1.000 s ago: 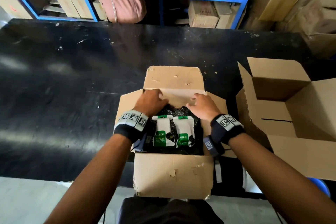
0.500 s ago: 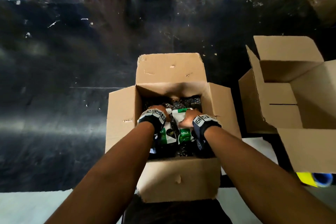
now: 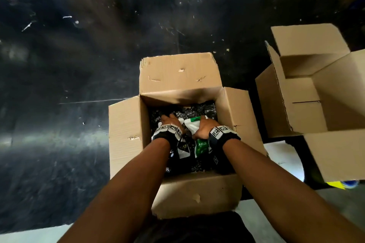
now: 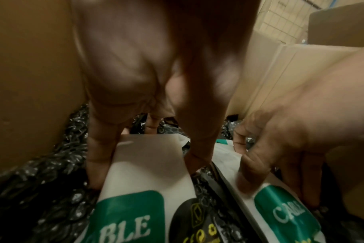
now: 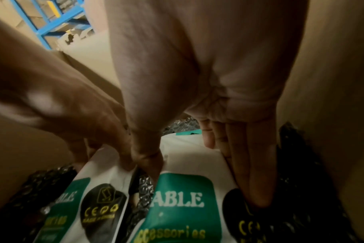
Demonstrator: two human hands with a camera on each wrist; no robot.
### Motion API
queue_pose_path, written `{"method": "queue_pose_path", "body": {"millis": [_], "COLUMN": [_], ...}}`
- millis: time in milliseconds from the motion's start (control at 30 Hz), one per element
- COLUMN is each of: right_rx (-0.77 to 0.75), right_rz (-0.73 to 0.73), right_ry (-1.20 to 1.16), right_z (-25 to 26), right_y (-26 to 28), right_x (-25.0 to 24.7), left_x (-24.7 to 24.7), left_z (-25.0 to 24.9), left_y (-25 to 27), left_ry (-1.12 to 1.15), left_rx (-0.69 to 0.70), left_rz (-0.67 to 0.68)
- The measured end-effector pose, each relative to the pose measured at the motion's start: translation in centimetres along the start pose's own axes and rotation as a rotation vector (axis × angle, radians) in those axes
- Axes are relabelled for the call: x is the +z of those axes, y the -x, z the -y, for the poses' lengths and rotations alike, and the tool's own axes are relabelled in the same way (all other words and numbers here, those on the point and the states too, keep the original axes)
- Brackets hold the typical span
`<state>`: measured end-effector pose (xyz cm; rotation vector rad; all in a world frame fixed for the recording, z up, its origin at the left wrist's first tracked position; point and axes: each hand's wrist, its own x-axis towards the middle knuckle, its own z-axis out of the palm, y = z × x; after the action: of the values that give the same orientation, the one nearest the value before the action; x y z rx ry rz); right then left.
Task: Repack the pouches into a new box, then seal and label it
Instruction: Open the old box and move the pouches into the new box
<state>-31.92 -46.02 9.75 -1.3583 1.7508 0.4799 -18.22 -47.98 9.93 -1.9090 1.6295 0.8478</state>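
Left hand: the left hand (image 3: 171, 124) is down inside the worn box (image 3: 126, 134), fingers spread and curled over the far end of the left pouch (image 4: 135, 177), thumb on one edge and fingers on the other, so it has the pouch straddled and gripped by its sides.
Right hand: the right hand (image 3: 203, 129) does the same to the right pouch (image 5: 181, 197); thumb on its left edge, the long fingers laid down its right edge, closed round it rather than flat.
Why held so: the pouches are flat and slippery-looking, so an edge-to-edge clasp probably gives the surest lift; taking one in each hand likely halves the trips.
Pouches relative to hands: each pouch lies directly under its hand and runs toward the near wall of the box, green "CABLE" panels showing below the fingertips; the two lie side by side, a narrow gap between them.
Bedding: black bubble wrap (image 3: 197, 109) lines the box under and around the pouches, seemingly as cushioning.
Box flaps: all four stand folded out, which keeps the opening free for both forearms.
New box: the new box (image 3: 308, 108) sits to the right on the black desk (image 3: 79, 65), open; what shows of its interior holds nothing, so it lies near for the transfer.
Stage: I judge the repacking barely begun; sealing and labelling remain.
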Motion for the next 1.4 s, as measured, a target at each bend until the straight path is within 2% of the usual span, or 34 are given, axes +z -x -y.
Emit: {"method": "queue_pose_path", "body": {"millis": [133,333,467,667,767,933,1033,1233,1400], "right_rx": [0.014,0.005,-0.06,-0.209,-0.273,-0.45,-0.511,-0.484,-0.385], "right_rz": [0.0,-0.04,-0.129,-0.24,-0.349,-0.473,-0.51,-0.641,-0.684], "right_ry": [-0.042,-0.112,-0.148,-0.288,-0.346,-0.392,-0.477,-0.525,-0.612], "right_z": [-0.7,-0.4,-0.4,-0.6,-1.2,-4.8,-10.4,-22.1,-31.2], "right_y": [0.4,2.6,5.0,9.7,12.2,16.6,19.1,21.7,20.9], "right_x": [-0.8,-2.6,-4.4,-7.2,-9.3,-12.7,-15.1,-19.4,-21.4], "left_x": [-0.9,-3.4,-5.2,-7.8,-9.4,-11.6,-11.9,-12.3,-10.3], "left_z": [0.2,1.0,1.9,3.0,2.2,-2.3,-7.1,-17.7,-26.4], "left_y": [-0.2,1.2,2.3,5.0,7.3,13.7,18.3,23.0,24.1], "left_ry": [-0.006,0.187,0.285,0.283,0.32,0.438,0.493,0.513,0.518], "left_rx": [-0.044,-0.066,-0.022,0.077,0.066,0.055,0.106,0.216,0.351], "left_rz": [0.078,0.025,-0.058,-0.173,-0.286,-0.529,-0.636,-0.708,-0.665]}}
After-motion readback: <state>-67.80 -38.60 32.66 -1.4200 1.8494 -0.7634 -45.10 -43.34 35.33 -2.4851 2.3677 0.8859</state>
